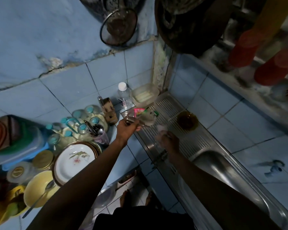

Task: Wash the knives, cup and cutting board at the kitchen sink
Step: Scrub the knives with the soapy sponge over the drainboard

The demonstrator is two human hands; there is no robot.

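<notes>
My left hand [127,129] is raised over the left end of the steel drainboard [194,143] and grips a clear, blurred item [140,117] with a pink and green label; what it is I cannot tell. My right hand [170,141] hovers over the drainboard just to the right, its fingers curled round something white and foamy [162,128]. A wooden knife block [109,111] stands on the tiled counter behind my left hand. The sink basin [223,171] lies to the right of my right forearm. No cutting board is in view.
An amber glass bowl [187,121] sits on the drainboard. A water bottle [124,94] and a clear tub [145,93] stand in the corner. Jars, stacked plates [73,161], a utensil holder [98,132] and a yellow bowl [37,188] crowd the left counter. The tap [273,166] juts from the right wall.
</notes>
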